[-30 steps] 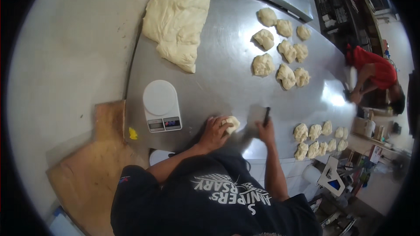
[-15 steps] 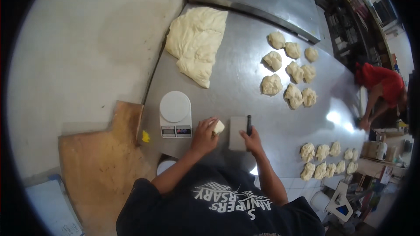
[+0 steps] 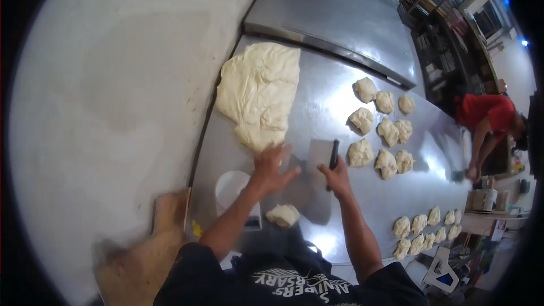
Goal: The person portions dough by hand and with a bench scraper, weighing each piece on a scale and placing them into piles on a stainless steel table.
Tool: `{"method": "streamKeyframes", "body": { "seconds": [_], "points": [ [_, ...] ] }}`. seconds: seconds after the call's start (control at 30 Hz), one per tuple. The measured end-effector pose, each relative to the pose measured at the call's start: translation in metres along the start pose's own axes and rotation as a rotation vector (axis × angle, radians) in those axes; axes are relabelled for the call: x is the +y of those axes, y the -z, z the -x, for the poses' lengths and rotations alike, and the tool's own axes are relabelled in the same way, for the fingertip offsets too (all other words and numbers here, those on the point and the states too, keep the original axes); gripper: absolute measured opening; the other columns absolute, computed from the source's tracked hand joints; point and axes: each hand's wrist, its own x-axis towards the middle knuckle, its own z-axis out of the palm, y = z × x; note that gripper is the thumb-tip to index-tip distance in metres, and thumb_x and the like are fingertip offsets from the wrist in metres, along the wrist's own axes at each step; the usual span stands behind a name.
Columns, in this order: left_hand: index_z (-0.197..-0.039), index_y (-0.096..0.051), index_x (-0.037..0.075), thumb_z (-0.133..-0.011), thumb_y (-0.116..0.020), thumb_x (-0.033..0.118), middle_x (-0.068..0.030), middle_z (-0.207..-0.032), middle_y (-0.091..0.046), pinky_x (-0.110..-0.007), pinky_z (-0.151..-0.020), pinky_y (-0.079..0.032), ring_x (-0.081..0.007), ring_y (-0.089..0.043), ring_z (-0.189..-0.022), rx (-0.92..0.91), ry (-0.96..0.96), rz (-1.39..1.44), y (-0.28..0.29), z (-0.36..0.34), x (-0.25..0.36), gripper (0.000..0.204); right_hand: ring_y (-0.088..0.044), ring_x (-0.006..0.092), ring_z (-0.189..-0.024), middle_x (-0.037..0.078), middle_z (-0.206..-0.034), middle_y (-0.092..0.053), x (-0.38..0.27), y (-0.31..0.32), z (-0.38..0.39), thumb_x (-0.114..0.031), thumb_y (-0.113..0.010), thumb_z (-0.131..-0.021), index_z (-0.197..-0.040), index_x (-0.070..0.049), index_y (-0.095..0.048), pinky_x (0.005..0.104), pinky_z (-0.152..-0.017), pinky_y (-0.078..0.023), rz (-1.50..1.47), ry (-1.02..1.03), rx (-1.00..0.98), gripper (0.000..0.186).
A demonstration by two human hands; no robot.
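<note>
A large slab of pale dough (image 3: 262,90) lies on the steel table. My left hand (image 3: 271,169) reaches to its near tip, fingers spread; whether they press on the dough I cannot tell. My right hand (image 3: 336,178) is closed round the black handle of a dough scraper (image 3: 321,156), its flat blade turned toward the left hand. One dough piece (image 3: 283,215) sits on the table below my left hand. Beside it, a white kitchen scale (image 3: 228,186) is partly covered by my left forearm.
Several dough lumps (image 3: 387,131) stand in a group to the right, with another group (image 3: 418,224) at the near right. A raised steel surface (image 3: 334,11) borders the far side. Wooden board (image 3: 141,260) lies at lower left. A person in red (image 3: 488,114) bends over the table's right end.
My left hand has let go of a dough piece, now on the table beside the scale, and moved forward to the slab. My right hand has moved forward with the scraper. The view has shifted.
</note>
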Motion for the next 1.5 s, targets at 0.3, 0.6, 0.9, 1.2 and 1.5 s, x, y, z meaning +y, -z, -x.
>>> {"method": "streamKeyframes", "body": {
  "seconds": [0.3,0.6,0.9,1.2,1.5],
  "points": [
    [-0.130,-0.066,0.007,-0.088,-0.078,0.030,-0.0178,-0.134,-0.065,-0.048,-0.111,-0.044,-0.0378,-0.057,-0.130,0.407,-0.108,-0.001,0.085,-0.269,-0.081,0.049,-0.071,0.0427,-0.093,0.032,-0.103,-0.068,-0.185,-0.088,-0.208,-0.020,-0.075,-0.081,-0.113,0.009,-0.049,0.0466,-0.083,-0.055,0.192,0.203,0.147,0.051],
    [-0.141,-0.058,0.016,-0.090,-0.069,0.023,-0.0081,-0.148,-0.055,-0.069,-0.115,-0.028,-0.0334,-0.042,-0.144,-0.084,0.085,-0.353,0.076,-0.397,-0.146,0.053,-0.064,0.0487,-0.120,0.035,-0.122,-0.066,-0.233,-0.164,-0.375,-0.024,-0.074,-0.084,-0.128,0.013,-0.037,0.0483,-0.102,-0.053,0.601,0.291,0.193,0.069],
    [-0.144,-0.059,0.019,-0.097,-0.057,0.041,-0.0008,-0.157,-0.048,-0.055,-0.110,-0.035,-0.0225,-0.043,-0.144,-0.108,0.117,-0.545,0.067,-0.394,-0.147,0.053,-0.067,0.0436,-0.118,0.030,-0.123,-0.068,-0.240,-0.202,-0.388,-0.026,-0.076,-0.086,-0.128,0.010,-0.039,0.0473,-0.102,-0.054,0.623,0.077,0.250,0.067],
    [-0.139,-0.063,0.015,-0.103,-0.050,0.034,-0.0053,-0.150,-0.055,-0.051,-0.112,-0.038,-0.0259,-0.050,-0.138,0.075,-0.074,-0.527,0.051,-0.358,-0.170,0.042,-0.070,0.0426,-0.113,0.028,-0.118,-0.070,-0.219,-0.198,-0.394,-0.023,-0.077,-0.085,-0.125,0.007,-0.039,0.0465,-0.099,-0.056,0.698,0.084,0.300,0.063],
    [-0.144,-0.060,0.016,-0.105,-0.047,0.039,-0.0088,-0.152,-0.056,-0.050,-0.120,-0.031,-0.0276,-0.047,-0.143,0.115,-0.098,-0.430,0.067,-0.311,-0.170,0.047,-0.067,0.0424,-0.119,0.029,-0.126,-0.066,-0.185,-0.143,-0.377,-0.024,-0.074,-0.085,-0.128,0.007,-0.037,0.0471,-0.101,-0.055,0.656,-0.024,0.292,0.065]
  ]
}}
